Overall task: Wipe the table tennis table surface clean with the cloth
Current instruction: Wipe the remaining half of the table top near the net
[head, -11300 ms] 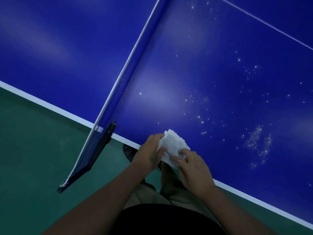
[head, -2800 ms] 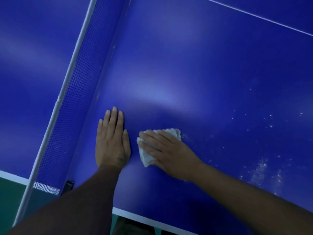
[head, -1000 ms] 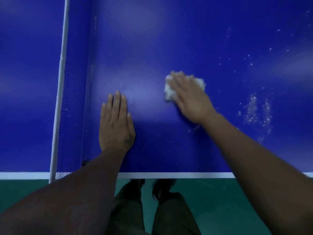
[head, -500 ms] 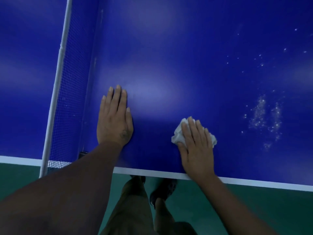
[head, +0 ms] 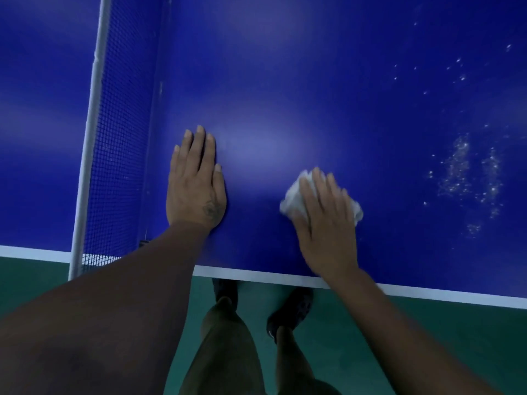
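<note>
Right hand (head: pixel 325 223) presses white cloth (head: pixel 293 195) onto blue table (head: pixel 285 81), near the white edge line.
Fingers straight, lying flat over the cloth, not curled round it. Left hand (head: pixel 196 181) flat on the table, fingers straight and together, holding nothing, just right of the net (head: pixel 117 138). White specks (head: pixel 467 175) lie to the right of the cloth.

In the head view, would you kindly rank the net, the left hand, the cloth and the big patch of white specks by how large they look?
1. net
2. left hand
3. patch of white specks, close to the hand
4. cloth, mostly hidden under the right hand
</note>
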`<state>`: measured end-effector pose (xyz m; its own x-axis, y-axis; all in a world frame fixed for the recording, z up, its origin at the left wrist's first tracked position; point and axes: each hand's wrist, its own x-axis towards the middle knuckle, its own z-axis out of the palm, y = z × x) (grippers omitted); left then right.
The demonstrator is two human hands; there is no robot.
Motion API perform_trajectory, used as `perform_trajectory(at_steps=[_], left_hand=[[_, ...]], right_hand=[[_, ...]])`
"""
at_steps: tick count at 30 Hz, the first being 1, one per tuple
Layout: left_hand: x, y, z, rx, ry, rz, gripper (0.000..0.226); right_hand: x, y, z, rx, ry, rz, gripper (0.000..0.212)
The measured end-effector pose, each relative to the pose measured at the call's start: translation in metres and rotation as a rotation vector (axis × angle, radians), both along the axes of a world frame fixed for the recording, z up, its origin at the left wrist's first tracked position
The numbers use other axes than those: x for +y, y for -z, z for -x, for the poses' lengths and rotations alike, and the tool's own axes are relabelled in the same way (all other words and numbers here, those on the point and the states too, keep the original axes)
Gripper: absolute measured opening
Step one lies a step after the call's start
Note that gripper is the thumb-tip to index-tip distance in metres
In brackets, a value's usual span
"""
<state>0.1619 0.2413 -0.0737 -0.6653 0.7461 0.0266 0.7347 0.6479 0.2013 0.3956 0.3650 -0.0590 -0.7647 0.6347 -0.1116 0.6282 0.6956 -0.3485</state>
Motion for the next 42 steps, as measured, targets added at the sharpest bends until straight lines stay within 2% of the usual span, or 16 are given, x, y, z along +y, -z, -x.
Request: perform_trajectory(at_steps=[3,7,9,13,17,22,24,26,28,30,33,36,40,42], left_hand=[[-0.001,0.001,0.0,0.0,0.004,0.007,0.056],[0.0,0.001,0.0,0.0,-0.002,-0.016,0.055],[0.0,0.001,0.0,0.003,-0.003,-0.005,0.056],[-0.001,0.002,0.001,0.003,-0.003,0.023,0.056],[0.0,0.001,0.0,0.005,0.0,0.027,0.057],[-0.003,-0.001,0.001,-0.01,0.013,0.048,0.059],[-0.001,-0.001,0.001,-0.025,0.02,0.066,0.06],[-0.005,-0.004,0.0,-0.034,0.034,0.09,0.06],[-0.019,-0.005,-0.009,-0.037,0.054,0.103,0.06],[-0.038,-0.006,-0.024,-0.043,0.055,0.093,0.058],[-0.053,-0.005,-0.038,-0.044,0.02,0.089,0.058],[-0.049,-0.001,-0.035,-0.028,0.014,0.08,0.057],[-0.05,0.001,-0.036,-0.027,0.022,0.084,0.058],[-0.049,0.001,-0.035,-0.026,0.018,0.078,0.058]], right_hand=[[0.042,0.007,0.062,0.044,0.046,-0.054,0.056],[0.043,0.011,0.111,0.041,-0.135,-0.112,0.056],[0.017,0.01,0.096,0.058,-0.288,-0.139,0.054],[-0.062,-0.002,0.007,-0.03,-0.607,-0.008,0.059],[-0.061,-0.004,-0.008,-0.107,-0.769,-0.017,0.064],[-0.043,-0.005,0.022,-0.011,-0.398,-0.03,0.053],[-0.069,-0.008,0.016,-0.044,-0.418,-0.055,0.057],[-0.087,-0.01,0.009,-0.077,-0.552,-0.067,0.06],[-0.077,-0.01,0.007,-0.058,-0.624,-0.086,0.058],[-0.042,-0.006,0.012,-0.033,-0.576,-0.119,0.059],[0.031,-0.004,0.017,-0.028,-0.349,-0.13,0.049],[0.071,-0.004,-0.016,-0.032,-0.013,-0.074,0.049],[0.022,0.0,-0.066,-0.022,0.442,-0.102,0.051],[-0.027,0.002,-0.057,-0.026,0.441,-0.069,0.054]])
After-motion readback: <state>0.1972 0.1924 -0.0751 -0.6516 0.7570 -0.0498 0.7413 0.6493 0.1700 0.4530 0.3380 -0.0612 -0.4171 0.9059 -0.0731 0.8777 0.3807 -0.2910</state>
